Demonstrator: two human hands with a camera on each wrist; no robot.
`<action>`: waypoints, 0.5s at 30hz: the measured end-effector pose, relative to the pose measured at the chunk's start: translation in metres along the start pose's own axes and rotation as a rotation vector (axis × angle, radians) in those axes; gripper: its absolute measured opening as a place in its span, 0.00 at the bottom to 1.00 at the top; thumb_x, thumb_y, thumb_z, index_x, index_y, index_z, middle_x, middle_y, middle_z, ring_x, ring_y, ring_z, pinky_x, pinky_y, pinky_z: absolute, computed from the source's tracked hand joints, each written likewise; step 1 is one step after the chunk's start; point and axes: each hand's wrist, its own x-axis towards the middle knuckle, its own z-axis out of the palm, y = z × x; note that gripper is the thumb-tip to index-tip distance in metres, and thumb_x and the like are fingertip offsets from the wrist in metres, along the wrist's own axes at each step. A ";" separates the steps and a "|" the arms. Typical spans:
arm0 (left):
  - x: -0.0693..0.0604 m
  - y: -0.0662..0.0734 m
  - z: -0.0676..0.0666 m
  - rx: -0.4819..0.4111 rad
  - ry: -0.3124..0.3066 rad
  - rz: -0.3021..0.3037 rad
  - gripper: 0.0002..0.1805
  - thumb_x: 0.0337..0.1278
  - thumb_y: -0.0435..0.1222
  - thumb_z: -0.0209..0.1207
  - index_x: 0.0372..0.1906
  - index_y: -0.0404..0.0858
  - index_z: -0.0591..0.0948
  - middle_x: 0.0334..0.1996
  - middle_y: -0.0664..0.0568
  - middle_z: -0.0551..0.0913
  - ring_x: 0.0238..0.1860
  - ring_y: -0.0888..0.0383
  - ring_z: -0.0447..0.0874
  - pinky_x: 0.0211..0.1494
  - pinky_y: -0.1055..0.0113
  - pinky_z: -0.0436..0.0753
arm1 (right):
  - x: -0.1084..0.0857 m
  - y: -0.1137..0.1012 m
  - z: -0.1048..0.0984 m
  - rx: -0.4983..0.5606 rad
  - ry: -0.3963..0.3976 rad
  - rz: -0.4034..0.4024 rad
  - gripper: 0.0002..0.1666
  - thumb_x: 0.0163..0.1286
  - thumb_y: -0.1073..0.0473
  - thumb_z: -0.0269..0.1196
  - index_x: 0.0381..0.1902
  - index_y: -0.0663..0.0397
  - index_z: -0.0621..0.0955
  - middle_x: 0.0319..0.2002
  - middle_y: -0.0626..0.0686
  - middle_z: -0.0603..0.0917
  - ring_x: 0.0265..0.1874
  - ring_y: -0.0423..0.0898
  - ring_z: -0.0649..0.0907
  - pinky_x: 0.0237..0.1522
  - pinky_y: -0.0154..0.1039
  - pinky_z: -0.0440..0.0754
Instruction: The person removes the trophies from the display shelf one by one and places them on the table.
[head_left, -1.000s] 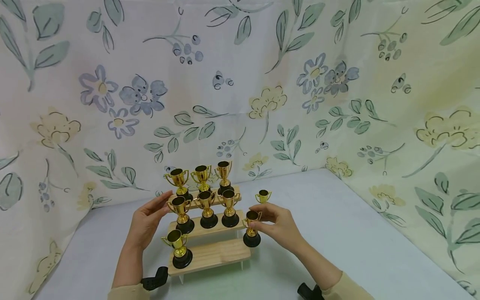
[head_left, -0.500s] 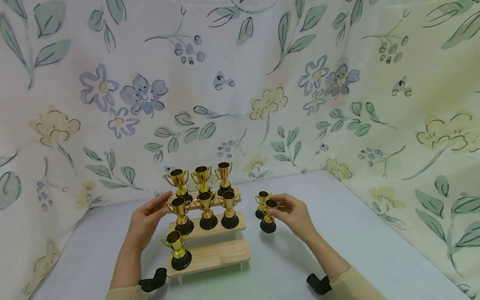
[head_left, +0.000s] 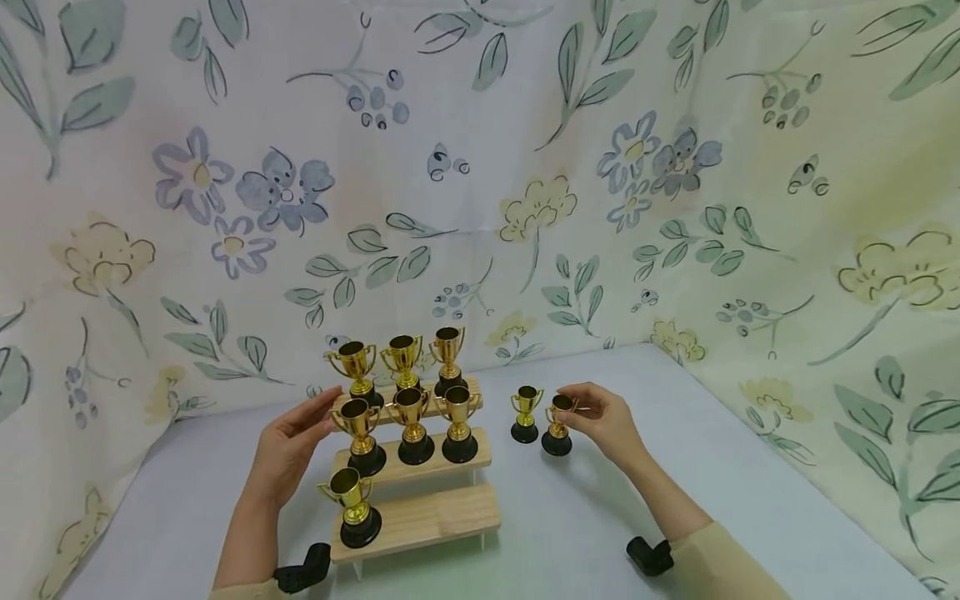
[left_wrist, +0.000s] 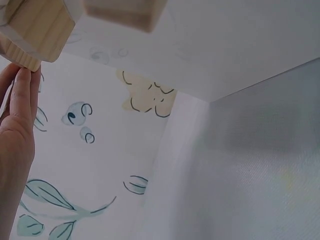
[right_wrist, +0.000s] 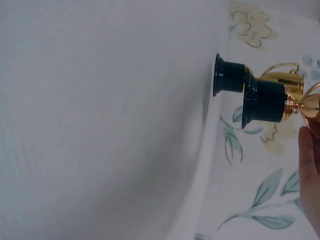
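My right hand [head_left: 607, 425] pinches a small gold trophy cup [head_left: 558, 429] with a black base. In the right wrist view, that trophy's base [right_wrist: 265, 101] appears raised a little off the table. Just left of it, another gold trophy [head_left: 526, 412] stands upright on the table. My left hand [head_left: 288, 450] touches the left end of a three-step wooden stand [head_left: 442, 515], its fingers straight in the left wrist view. Three trophies fill the top step and three the middle one. A single trophy [head_left: 354, 507] stands at the left of the bottom step.
A white cloth covers the table [head_left: 600, 533]. Behind it hangs a floral curtain [head_left: 480, 167]. Each wrist wears a black camera, the right one [head_left: 649, 557] lying over the table. Thin clear supports hold up the stand.
My right hand has carried its trophy from beside the stand's right end to the right and back, past the standing trophy. The left hand has stayed at the stand.
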 end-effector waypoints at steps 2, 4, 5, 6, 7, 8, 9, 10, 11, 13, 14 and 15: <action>0.001 0.001 0.001 0.000 0.001 0.002 0.28 0.66 0.27 0.57 0.70 0.28 0.68 0.58 0.69 0.82 0.61 0.75 0.78 0.61 0.84 0.77 | 0.002 0.003 -0.003 -0.014 0.005 0.012 0.22 0.61 0.61 0.71 0.52 0.62 0.82 0.48 0.64 0.85 0.37 0.31 0.83 0.44 0.26 0.85; 0.001 0.002 0.001 0.001 0.008 -0.002 0.28 0.66 0.27 0.57 0.70 0.29 0.68 0.57 0.69 0.82 0.60 0.74 0.78 0.60 0.84 0.77 | 0.005 0.007 -0.005 -0.027 0.014 0.026 0.22 0.61 0.61 0.71 0.52 0.61 0.82 0.49 0.63 0.85 0.38 0.31 0.82 0.45 0.25 0.85; 0.001 0.002 0.002 0.004 0.014 -0.006 0.28 0.66 0.27 0.58 0.70 0.29 0.68 0.57 0.69 0.83 0.60 0.74 0.79 0.60 0.84 0.77 | 0.006 0.009 -0.006 -0.029 0.019 0.030 0.22 0.61 0.61 0.71 0.52 0.61 0.82 0.49 0.63 0.85 0.38 0.30 0.82 0.45 0.25 0.84; 0.001 0.002 0.002 0.008 0.018 -0.009 0.28 0.65 0.27 0.58 0.69 0.29 0.69 0.56 0.70 0.83 0.59 0.74 0.79 0.60 0.84 0.77 | 0.007 0.011 -0.007 -0.032 0.025 0.036 0.22 0.61 0.60 0.71 0.52 0.61 0.82 0.49 0.63 0.85 0.38 0.30 0.82 0.45 0.25 0.84; 0.001 0.002 0.002 0.011 0.021 -0.011 0.28 0.65 0.28 0.58 0.70 0.29 0.69 0.56 0.70 0.83 0.60 0.74 0.79 0.60 0.84 0.77 | 0.009 0.013 -0.008 -0.035 0.028 0.043 0.22 0.61 0.60 0.71 0.52 0.61 0.82 0.49 0.64 0.85 0.38 0.29 0.82 0.45 0.24 0.84; 0.000 0.002 0.002 0.014 0.022 -0.012 0.28 0.65 0.28 0.58 0.70 0.30 0.68 0.56 0.70 0.82 0.60 0.74 0.78 0.60 0.84 0.77 | 0.010 0.014 -0.009 -0.036 0.031 0.049 0.22 0.61 0.60 0.71 0.52 0.61 0.82 0.49 0.64 0.85 0.39 0.29 0.82 0.45 0.24 0.84; 0.000 0.002 0.001 0.015 0.022 -0.012 0.29 0.65 0.28 0.59 0.70 0.30 0.68 0.57 0.70 0.82 0.60 0.74 0.78 0.60 0.84 0.77 | 0.012 0.015 -0.010 -0.036 0.033 0.054 0.22 0.61 0.60 0.71 0.53 0.61 0.82 0.49 0.64 0.85 0.39 0.28 0.82 0.46 0.24 0.84; 0.000 0.002 0.001 0.016 0.021 -0.013 0.29 0.65 0.28 0.59 0.70 0.30 0.68 0.57 0.70 0.82 0.60 0.74 0.78 0.60 0.84 0.77 | 0.014 0.016 -0.011 -0.033 0.038 0.062 0.23 0.61 0.60 0.71 0.53 0.62 0.82 0.49 0.64 0.85 0.39 0.28 0.82 0.46 0.24 0.83; 0.000 0.001 0.001 0.015 0.016 -0.009 0.29 0.65 0.28 0.59 0.70 0.29 0.68 0.57 0.70 0.82 0.61 0.74 0.78 0.60 0.84 0.77 | 0.017 0.017 -0.012 -0.035 0.042 0.073 0.23 0.61 0.60 0.71 0.53 0.62 0.82 0.49 0.64 0.85 0.39 0.28 0.82 0.46 0.24 0.83; -0.001 0.001 0.001 0.012 0.007 -0.002 0.29 0.66 0.29 0.58 0.70 0.29 0.67 0.58 0.70 0.81 0.62 0.74 0.77 0.61 0.84 0.76 | 0.021 0.019 -0.014 -0.046 0.051 0.097 0.23 0.61 0.60 0.71 0.53 0.62 0.82 0.49 0.63 0.85 0.39 0.28 0.82 0.46 0.24 0.83; -0.001 0.001 0.001 0.009 0.006 0.000 0.29 0.66 0.29 0.58 0.70 0.29 0.67 0.58 0.70 0.81 0.62 0.74 0.77 0.61 0.84 0.76 | 0.024 0.020 -0.015 -0.050 0.056 0.112 0.23 0.62 0.59 0.71 0.54 0.61 0.82 0.49 0.63 0.85 0.39 0.28 0.82 0.45 0.25 0.83; -0.001 0.001 0.001 0.005 0.005 0.001 0.29 0.66 0.28 0.58 0.70 0.29 0.67 0.58 0.69 0.82 0.62 0.74 0.77 0.61 0.84 0.76 | 0.026 0.022 -0.016 -0.061 0.057 0.119 0.23 0.62 0.59 0.71 0.54 0.61 0.82 0.49 0.63 0.85 0.39 0.29 0.82 0.45 0.25 0.83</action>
